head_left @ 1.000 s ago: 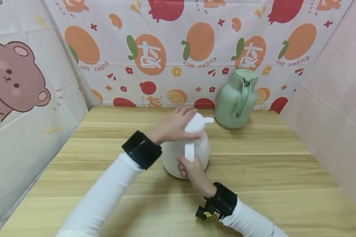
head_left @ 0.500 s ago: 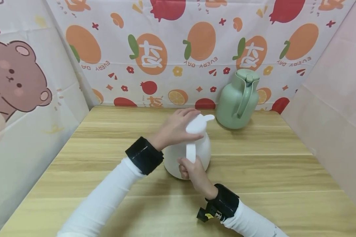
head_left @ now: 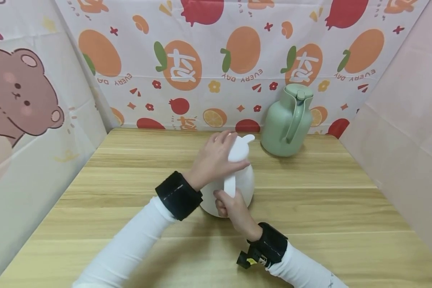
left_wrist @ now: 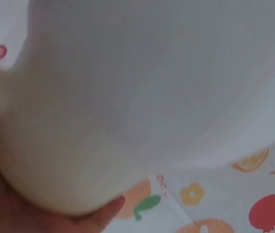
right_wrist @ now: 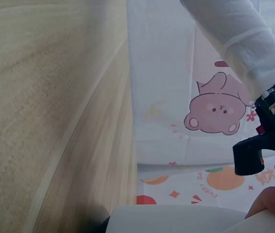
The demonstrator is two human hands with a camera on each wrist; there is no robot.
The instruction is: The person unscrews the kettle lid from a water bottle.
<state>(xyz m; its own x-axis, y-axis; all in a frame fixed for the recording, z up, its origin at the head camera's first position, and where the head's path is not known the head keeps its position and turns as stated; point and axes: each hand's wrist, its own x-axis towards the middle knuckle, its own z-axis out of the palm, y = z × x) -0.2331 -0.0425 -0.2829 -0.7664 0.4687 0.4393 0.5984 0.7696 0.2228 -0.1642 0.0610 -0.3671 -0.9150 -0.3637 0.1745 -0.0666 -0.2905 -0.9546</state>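
A white round-bodied thermos jug (head_left: 245, 182) stands on the wooden table in the head view. My left hand (head_left: 213, 160) grips its white lid (head_left: 239, 150) from the left, thumb in front and fingers over the far side. A small tab on the lid points right and away. Lower down, my right hand (head_left: 237, 212) grips the jug's handle (head_left: 230, 185). The jug's pale body (left_wrist: 147, 92) fills most of the left wrist view, with the left hand's fingers curving round its lower edge. Only a strip of the jug (right_wrist: 171, 221) shows in the right wrist view.
A green thermos jug (head_left: 287, 124) stands behind and to the right, near the table's back edge. Fruit-printed cloth (head_left: 209, 92) hangs behind the table (head_left: 309, 224). Pale sheets hang at both sides, the left one with a printed bear (head_left: 25, 92).
The left hand has turned the lid anticlockwise, so its tab has swung farther back. The left wrist has shifted a little right and nearer. The right hand's grip on the handle is unchanged.
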